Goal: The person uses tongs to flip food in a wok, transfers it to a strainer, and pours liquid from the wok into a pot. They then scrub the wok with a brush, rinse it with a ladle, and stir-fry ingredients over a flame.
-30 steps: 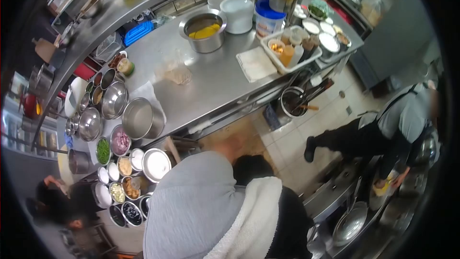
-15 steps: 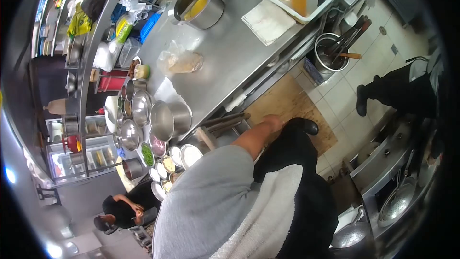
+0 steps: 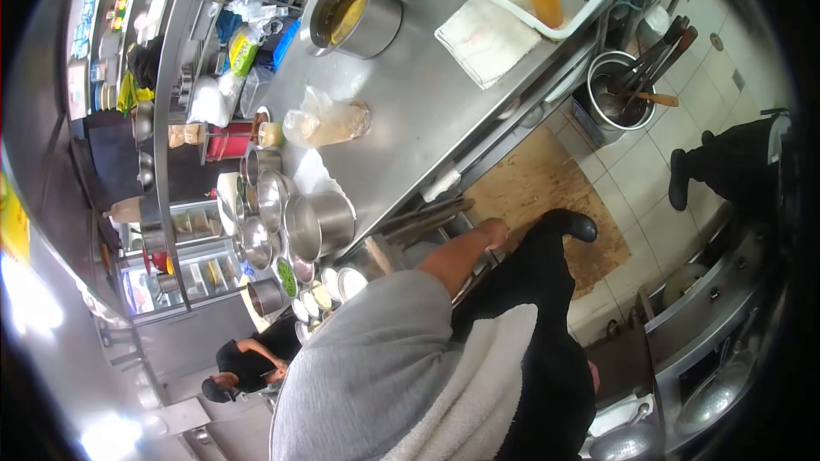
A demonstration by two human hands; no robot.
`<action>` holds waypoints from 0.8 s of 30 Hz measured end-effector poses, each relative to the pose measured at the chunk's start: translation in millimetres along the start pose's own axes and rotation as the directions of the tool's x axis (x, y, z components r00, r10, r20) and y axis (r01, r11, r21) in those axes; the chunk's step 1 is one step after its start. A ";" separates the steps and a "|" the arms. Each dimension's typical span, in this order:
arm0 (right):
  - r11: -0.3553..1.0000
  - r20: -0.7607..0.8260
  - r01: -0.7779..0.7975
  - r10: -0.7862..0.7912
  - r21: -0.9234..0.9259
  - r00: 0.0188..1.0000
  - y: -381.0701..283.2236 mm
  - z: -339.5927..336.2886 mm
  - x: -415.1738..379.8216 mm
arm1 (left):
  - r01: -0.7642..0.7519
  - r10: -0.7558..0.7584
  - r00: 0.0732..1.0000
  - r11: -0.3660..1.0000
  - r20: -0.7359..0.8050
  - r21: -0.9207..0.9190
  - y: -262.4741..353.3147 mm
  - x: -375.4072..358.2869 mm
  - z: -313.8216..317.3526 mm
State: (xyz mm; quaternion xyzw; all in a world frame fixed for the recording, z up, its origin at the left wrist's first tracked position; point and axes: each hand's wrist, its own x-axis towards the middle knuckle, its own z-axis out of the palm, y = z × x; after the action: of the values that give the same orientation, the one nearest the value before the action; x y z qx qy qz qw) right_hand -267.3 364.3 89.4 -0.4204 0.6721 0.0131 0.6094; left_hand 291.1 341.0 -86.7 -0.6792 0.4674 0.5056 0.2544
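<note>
My left hand reaches down beside the counter, at the outer end of an opened drawer-like unit with wooden slats on top. Its fingers are small and partly turned away, so I cannot make out their grip or whether they hold anything. A pinkish sliver at the edge of my black trousers may be part of my right hand; no fingers show there. My grey sleeve and a white towel fill the lower middle.
On the steel counter are a deep pot, a plastic bag of food, a folded cloth and a bottle tray. A utensil bucket stands beyond a floor mat. Two other people are nearby.
My view has shifted a little, so most of the kitchen sits further right in the picture. My left hand stays low by the opened unit. The pinkish sliver now shows beside my trousers.
</note>
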 end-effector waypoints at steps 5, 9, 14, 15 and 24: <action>0.987 -0.082 -0.079 0.090 0.138 0.993 -16.9 5.8 7.9 | -0.133 0.039 0.955 0.942 -0.292 -0.309 17.4 0.2 -12.5; 0.998 -0.110 -0.059 0.059 0.002 0.992 -5.2 3.2 9.7 | -0.184 0.047 0.954 0.871 -0.295 -0.456 54.9 -25.9 -58.3; 0.995 -0.198 -0.017 -0.004 -0.101 0.980 5.8 -9.3 8.4 | -0.209 0.084 0.915 0.935 -0.395 -0.285 92.9 -47.8 -76.5; 0.993 -0.229 -0.012 -0.015 -0.117 0.973 8.3 -14.2 5.5 | -0.350 0.137 0.854 0.865 -0.501 -0.360 89.6 -33.0 -71.4; 0.983 -0.541 -0.174 0.116 -0.056 0.833 80.7 -51.6 -55.9 | -0.259 0.259 0.954 0.966 -0.149 0.019 132.8 -23.0 -115.1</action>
State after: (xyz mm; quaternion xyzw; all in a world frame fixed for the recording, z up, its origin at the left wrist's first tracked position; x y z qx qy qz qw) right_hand -361.2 419.8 109.1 -0.3860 0.8437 -0.0238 0.3723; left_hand 223.1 197.9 -7.2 -0.6484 0.5698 0.4821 0.1500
